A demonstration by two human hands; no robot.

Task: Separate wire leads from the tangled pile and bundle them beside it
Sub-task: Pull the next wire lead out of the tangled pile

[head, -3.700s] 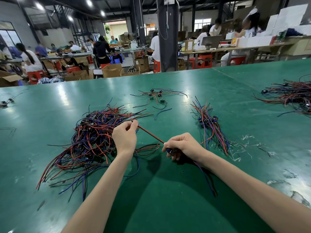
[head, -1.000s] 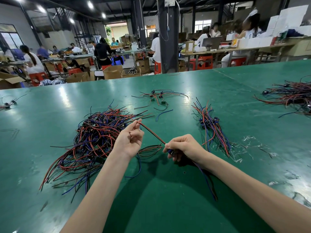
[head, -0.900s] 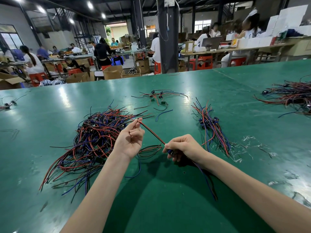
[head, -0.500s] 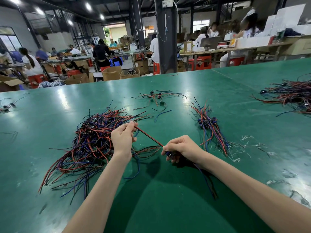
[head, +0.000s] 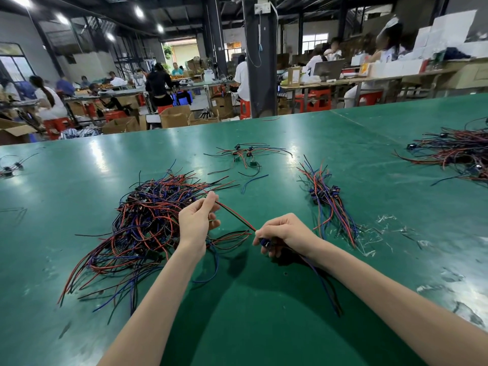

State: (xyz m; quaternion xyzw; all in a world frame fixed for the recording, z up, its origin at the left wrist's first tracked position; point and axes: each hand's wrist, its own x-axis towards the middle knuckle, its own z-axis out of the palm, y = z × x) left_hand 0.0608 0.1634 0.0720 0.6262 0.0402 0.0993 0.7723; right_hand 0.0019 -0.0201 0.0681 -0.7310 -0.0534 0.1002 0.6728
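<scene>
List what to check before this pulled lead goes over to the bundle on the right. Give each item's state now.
1. Left hand pinches the lead: ok.
2. Right hand grips the blue connector: ok.
3. Lead runs straight between both hands: ok.
4. Lead's far end free of the tangled pile: cannot tell, the fingers hide it.
5. Bundle lies apart from the pile, on the right: ok.
6. Trailing wires under the right hand lie off the pile: ok.
</scene>
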